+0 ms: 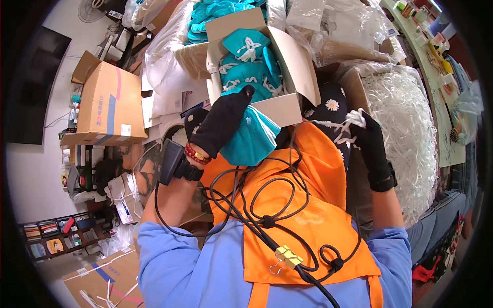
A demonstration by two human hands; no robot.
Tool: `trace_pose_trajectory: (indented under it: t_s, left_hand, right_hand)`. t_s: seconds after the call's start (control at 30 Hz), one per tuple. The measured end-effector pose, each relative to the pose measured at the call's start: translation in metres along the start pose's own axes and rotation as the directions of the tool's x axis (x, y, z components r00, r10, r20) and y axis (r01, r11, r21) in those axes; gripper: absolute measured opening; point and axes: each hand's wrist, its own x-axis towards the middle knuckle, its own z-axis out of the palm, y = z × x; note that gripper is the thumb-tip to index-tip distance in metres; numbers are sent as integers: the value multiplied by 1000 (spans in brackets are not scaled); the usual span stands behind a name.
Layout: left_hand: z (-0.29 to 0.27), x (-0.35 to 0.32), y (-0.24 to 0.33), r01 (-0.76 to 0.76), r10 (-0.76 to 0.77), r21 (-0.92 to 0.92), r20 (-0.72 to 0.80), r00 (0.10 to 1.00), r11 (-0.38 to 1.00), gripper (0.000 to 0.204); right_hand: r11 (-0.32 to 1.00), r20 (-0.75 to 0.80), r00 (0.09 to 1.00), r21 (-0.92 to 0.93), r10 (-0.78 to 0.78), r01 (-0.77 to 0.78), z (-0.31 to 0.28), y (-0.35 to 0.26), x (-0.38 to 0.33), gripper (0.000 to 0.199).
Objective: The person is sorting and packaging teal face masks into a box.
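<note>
My left hand (222, 123), in a black glove, is closed on a teal folded fabric mask (250, 137) with white edging, held just in front of an open cardboard box (278, 109). Inside that box lie several teal masks (246, 43) with knotted white cords. My right hand (371, 146), also gloved in black, pinches a bunch of looped white cords (354, 119) over my dark, daisy-patterned lap (332, 105). One loose cord end trails left from it. Most of its fingertips are hidden behind the cords.
To the right a plastic-lined carton (354, 84) brims with white cords (400, 138). More teal pieces (218, 18) fill a container behind the box. A taped brown carton (110, 102) stands at left. Black cables (267, 220) loop across my orange apron (308, 205). A long cluttered table (436, 102) runs along the far right.
</note>
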Motion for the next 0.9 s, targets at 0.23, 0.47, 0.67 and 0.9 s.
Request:
trace_pose_trajectory:
  t_s: [0.23,0.47,0.67,0.9]
  left_hand:
    - [-2,-5,-12,60,-71,-144,-72,995,988,44]
    - [7,17,0,70,-83,-159,-75,994,985,30]
    - [-11,29,24,-38,30,-81,-96,995,996,25]
    - [-8,30,7,-42,29,-75,-157,987,996,27]
  right_hand:
    - [955,-621,726,-226,-294,194,-114,-81,-21,23]
    - [551,-495,428,-834,-756,9,-282,-109,-32,35]
    - [252,-79,929,-968,-362,16,-302,-97,-31,50]
    - [479,-535,758,-811,-373,-336,-274,-139,-43,29]
